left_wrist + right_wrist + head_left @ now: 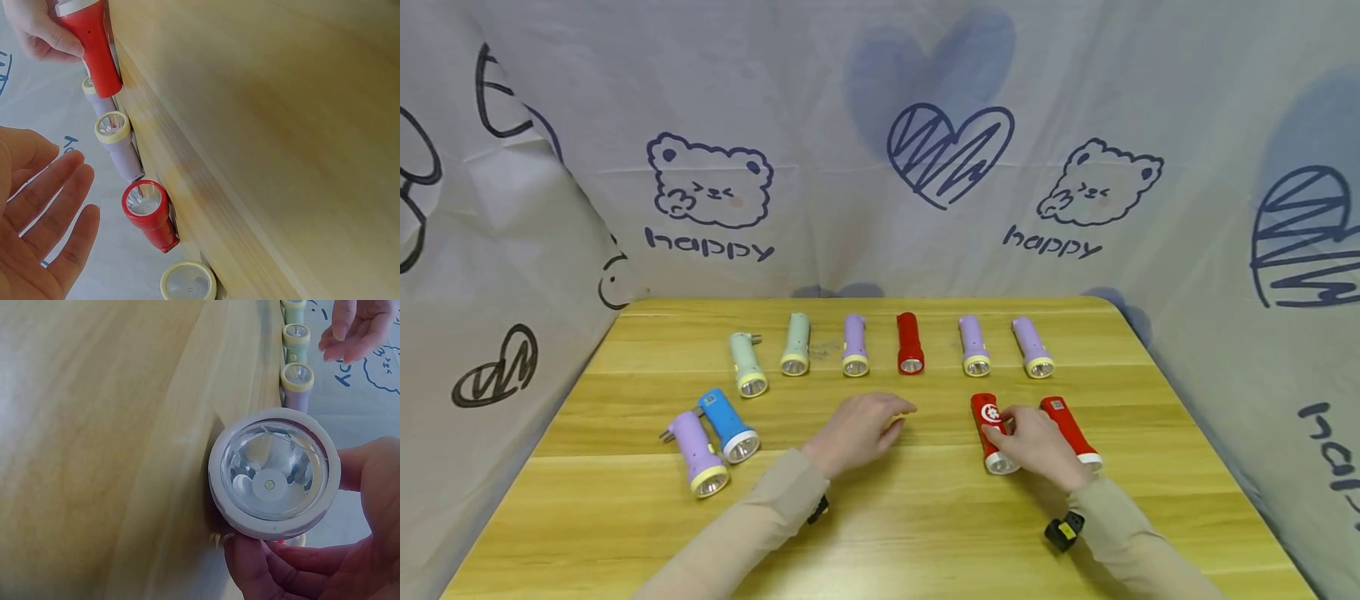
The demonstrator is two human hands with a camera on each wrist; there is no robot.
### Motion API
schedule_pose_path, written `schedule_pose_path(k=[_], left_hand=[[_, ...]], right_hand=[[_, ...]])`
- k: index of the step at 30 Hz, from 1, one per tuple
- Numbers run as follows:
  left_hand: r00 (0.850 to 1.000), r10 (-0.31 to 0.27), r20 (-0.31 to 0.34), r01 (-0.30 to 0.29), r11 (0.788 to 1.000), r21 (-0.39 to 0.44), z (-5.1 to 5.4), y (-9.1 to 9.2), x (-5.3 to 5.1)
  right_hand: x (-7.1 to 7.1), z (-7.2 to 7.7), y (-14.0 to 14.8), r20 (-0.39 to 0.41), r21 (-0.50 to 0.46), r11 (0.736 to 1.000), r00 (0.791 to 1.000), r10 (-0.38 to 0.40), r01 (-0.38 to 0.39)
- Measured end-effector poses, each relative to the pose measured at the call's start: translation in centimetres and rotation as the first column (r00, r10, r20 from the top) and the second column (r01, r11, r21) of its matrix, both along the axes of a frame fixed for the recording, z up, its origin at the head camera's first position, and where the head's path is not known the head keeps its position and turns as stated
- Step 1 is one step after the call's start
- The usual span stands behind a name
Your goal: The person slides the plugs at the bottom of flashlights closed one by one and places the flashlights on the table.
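My right hand grips a red flashlight with a white rim and a white round emblem, thumb on one side and fingers on the other. In the right wrist view its clear lens faces the camera. Just right of that hand lies another red flashlight with a white rim, partly hidden by the hand. My left hand hovers over the middle of the table, its fingers loosely extended and holding nothing. Behind it, a red flashlight with a red rim lies in the back row.
Along the back of the wooden table lie pale green flashlights and purple flashlights, lenses toward me. At left, a blue flashlight sits beside a purple one with prongs out. A printed cloth hangs behind.
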State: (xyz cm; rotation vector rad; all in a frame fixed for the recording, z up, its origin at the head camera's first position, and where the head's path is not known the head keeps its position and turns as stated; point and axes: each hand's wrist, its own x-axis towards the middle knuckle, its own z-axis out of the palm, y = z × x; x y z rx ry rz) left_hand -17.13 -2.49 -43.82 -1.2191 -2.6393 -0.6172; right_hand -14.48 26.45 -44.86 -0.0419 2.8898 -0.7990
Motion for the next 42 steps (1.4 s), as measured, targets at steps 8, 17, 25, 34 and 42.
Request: schedule_pose_path(k=[8,17,25,34,42], left_hand=[[1.0,0.019,0.0,-0.019,1.0,-0.013,0.2,-0.4,0.2],[0.999,0.04,0.009,-0.04,0.999,-0.009,0.1,-1.0,0.4],[0.996,0.088,0.031,-0.088,0.996,-0.024,0.7,-1.5,0.4],[0.965,0.235,0.112,-0.226,0.97,-0.086,2.0,-3.4,0.3],[0.917,0.383,0.114,-0.368,0.92,-0.136,3.2,-6.8,-0.5]], right_hand=[[-0.2,0.0,-0.5,0.006,0.011,1.0,1.0,0.015,-0.015],[-0.1,0.7,-0.8,-0.045,0.018,1.0,0.999,0.02,-0.019],[-0.3,1.6,-2.1,-0.299,0.048,0.998,0.954,0.039,-0.026],[-0.1,2.9,-6.1,-0.398,-0.224,0.956,0.913,0.091,-0.192],[-0.3,3.5,-10.4,-0.243,-0.528,0.817,0.963,0.117,-0.233]])
